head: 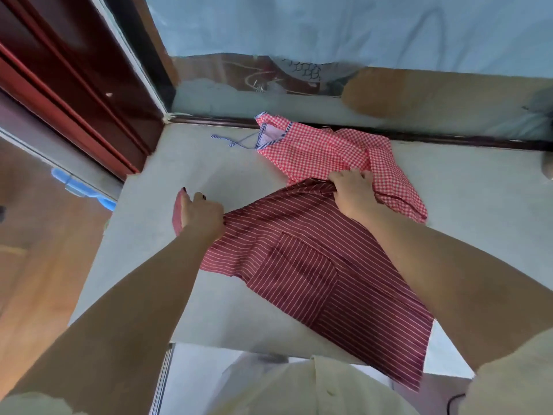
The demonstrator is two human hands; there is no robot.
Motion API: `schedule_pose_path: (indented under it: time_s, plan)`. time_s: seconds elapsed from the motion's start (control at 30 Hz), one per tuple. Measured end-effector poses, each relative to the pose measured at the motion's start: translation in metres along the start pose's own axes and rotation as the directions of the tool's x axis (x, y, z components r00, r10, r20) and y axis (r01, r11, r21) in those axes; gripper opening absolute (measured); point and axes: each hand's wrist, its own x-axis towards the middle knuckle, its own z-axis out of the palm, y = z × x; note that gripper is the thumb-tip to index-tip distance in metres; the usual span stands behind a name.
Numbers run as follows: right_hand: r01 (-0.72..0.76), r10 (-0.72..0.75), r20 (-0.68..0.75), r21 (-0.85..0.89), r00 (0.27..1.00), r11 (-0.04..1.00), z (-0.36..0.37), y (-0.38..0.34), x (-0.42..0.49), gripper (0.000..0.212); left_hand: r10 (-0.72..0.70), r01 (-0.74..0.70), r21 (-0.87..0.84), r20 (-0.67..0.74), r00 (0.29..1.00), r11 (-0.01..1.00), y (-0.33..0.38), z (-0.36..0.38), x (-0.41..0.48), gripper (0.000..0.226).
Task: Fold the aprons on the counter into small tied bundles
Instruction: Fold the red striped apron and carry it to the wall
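a: item one?
b: striped apron (314, 265), dark red with thin white lines, one pocket (302, 274) facing up. spread on the counter (179, 163), middle to near right. its near corner hangs over the counter's front edge.
a: who has hold of it?
b: both hands. left hand (200, 214) grips the far left corner, fingers curled round the cloth, with a paler bit of fabric showing past the knuckles. right hand (353, 190) grips the far edge, fingers closed on bunched cloth.
a: item two?
b: checked apron (314, 154), red and white, blue-striped trim at the neck. a thin tie (233, 140) trails left on the counter. it lies crumpled at the back by the window ledge, and its near edge touches the striped apron.
a: does the right hand hold that one too?
b: cannot tell. the fingertips lie against it, no more is plain.
a: surroundings?
b: dark red door frame (74, 85) at far left, a blue plastic thing (80, 187) below it, glass (299, 25) behind the counter, pale sleeves (508, 369) at the bottom.
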Motion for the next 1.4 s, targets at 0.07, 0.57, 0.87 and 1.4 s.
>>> schedule_pose_path:
  time_s: [0.07,0.57,0.87,1.4]
  plan:
    - [-0.019,0.019,0.009,0.025,1.000,1.000,0.006,-0.014,0.014,0.029,-0.021,0.021,0.002,0.036,0.999,1.000,-0.007,0.004,0.015,0.018]
    - [-0.531,0.574,0.022,0.409,0.819,0.742,0.042,0.057,-0.071,0.053,0.590,-0.667,-0.205,-0.331,0.736,0.717,0.129,0.011,0.029,0.052]
    - [-0.872,0.708,0.555,0.454,0.437,0.183,0.110,0.129,-0.142,0.089,0.426,-0.362,-0.312,0.167,0.889,0.879,0.145,0.042,0.025,0.107]
    - [-0.719,0.612,0.391,0.244,0.687,0.651,0.111,0.164,-0.120,0.021,0.140,-0.028,-0.265,0.413,0.900,0.964,0.181,0.056,-0.032,0.131]
